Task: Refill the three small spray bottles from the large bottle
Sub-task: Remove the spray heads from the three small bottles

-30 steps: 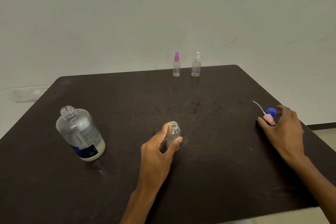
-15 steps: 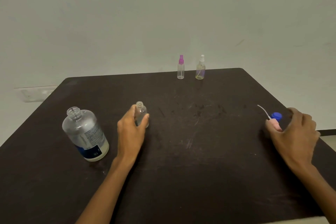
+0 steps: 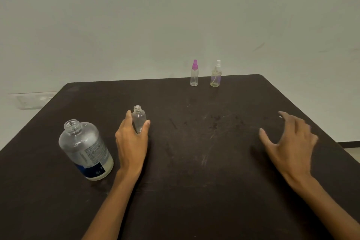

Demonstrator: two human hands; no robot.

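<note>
The large clear bottle [image 3: 85, 150] stands uncapped at the left of the dark table [image 3: 194, 171], a little pale liquid at its bottom. Just right of it my left hand [image 3: 132, 142] is shut on a small open-necked spray bottle [image 3: 138, 118], upright on the table. My right hand [image 3: 290, 142] hovers over the table's right side with fingers spread and nothing in it. It hides the spray head and caps that lay there; only a sliver of white tube [image 3: 280, 117] shows. Two capped spray bottles stand at the far edge: a pink-topped one [image 3: 194, 74] and a white-topped one [image 3: 216, 75].
A plain pale wall rises behind the table. The table's right edge runs close to my right hand. A clear plastic item [image 3: 33, 99] lies on the floor past the far left corner.
My left hand slid the small open bottle from the front middle leftward to beside the large bottle. My right hand let go of the spray head, opened, and drifted left.
</note>
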